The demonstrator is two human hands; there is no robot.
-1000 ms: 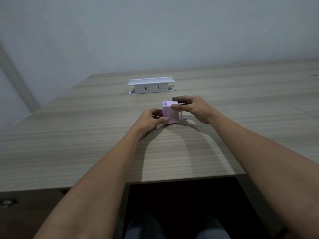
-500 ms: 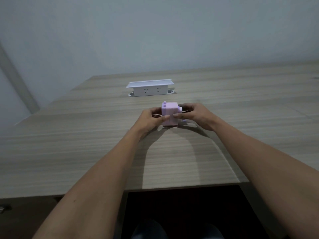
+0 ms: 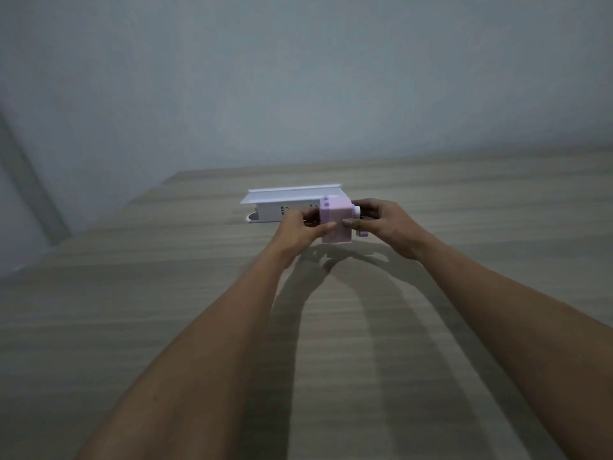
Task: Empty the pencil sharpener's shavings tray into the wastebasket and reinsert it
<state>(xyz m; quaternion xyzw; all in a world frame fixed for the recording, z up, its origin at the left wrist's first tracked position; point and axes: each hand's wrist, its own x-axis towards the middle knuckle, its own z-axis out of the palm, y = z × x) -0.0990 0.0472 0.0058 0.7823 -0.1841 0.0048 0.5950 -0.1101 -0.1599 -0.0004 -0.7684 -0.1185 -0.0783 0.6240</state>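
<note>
A small pink pencil sharpener with a crank on its right side is held just above the wooden table, its shadow below it. My left hand grips its left face, thumb across the front. My right hand grips its right side by the crank, thumb on the front edge. The shavings tray cannot be told apart from the body. No wastebasket is in view.
A white pop-up power socket box with its lid raised stands on the table just behind the sharpener and my left hand. A pale wall rises behind the table.
Both hands have lifted the sharpener off the table and moved it farther away, toward the socket box. The view has tilted up, so the table's near edge has dropped out of sight.
</note>
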